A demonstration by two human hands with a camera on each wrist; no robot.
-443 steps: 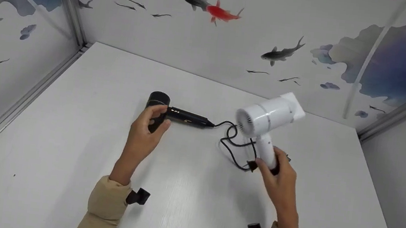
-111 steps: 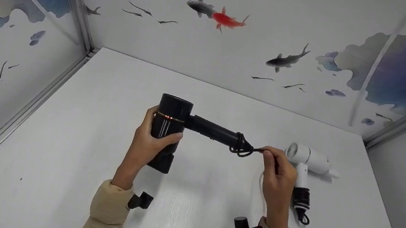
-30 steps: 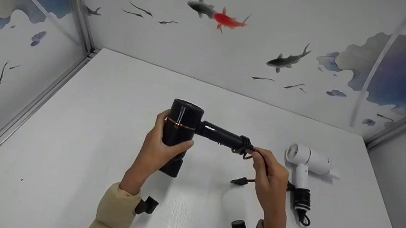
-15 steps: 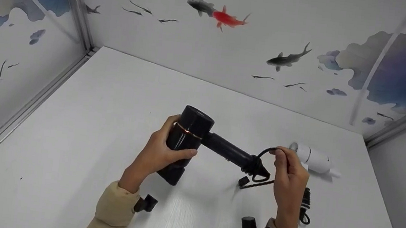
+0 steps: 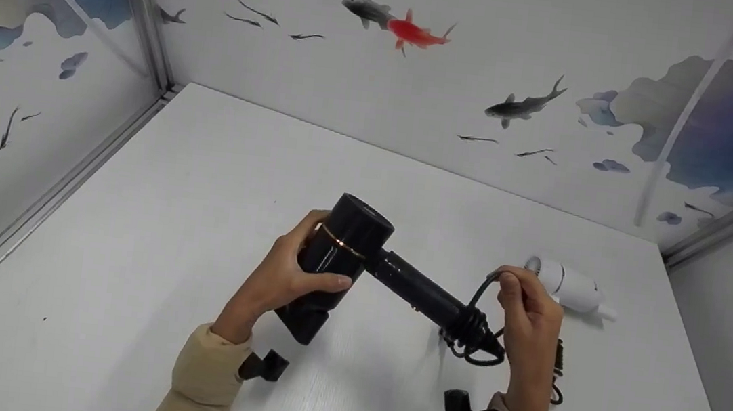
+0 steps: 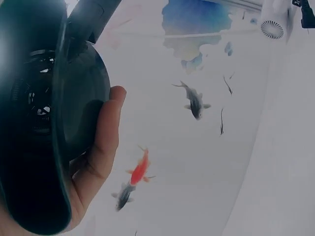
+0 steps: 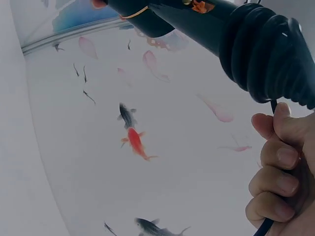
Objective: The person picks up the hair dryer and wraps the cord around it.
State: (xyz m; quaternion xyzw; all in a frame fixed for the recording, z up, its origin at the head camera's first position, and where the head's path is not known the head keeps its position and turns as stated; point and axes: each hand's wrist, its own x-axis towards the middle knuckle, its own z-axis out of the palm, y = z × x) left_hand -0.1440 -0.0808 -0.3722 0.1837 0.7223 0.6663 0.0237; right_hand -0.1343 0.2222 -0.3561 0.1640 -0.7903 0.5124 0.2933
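Note:
My left hand (image 5: 281, 271) grips a black hair dryer (image 5: 353, 231) round its barrel, above the table. The dryer's handle slants down to the right. Several turns of black cord (image 7: 256, 54) wrap the end of the handle, seen close in the right wrist view. Between thumb and forefinger my right hand (image 5: 532, 318) pinches the cord, which arcs up from the coils; its other fingers curl over the lower length. In the left wrist view the barrel's end covers much of the left hand (image 6: 103, 147). The cord's plug is not clearly seen.
On the right of the white table (image 5: 222, 149) lies a white hair dryer (image 5: 576, 289). My right hand and forearm hide most of its handle; part of its wound black cord (image 5: 559, 362) shows. Walls printed with fish (image 5: 419, 32) stand on the back and both sides.
The white hair dryer, earlier in my right hand, now lies on the table. The black one was lifted, its cord wound in more turns; lately its handle tilted lower and my right hand rose rightward.

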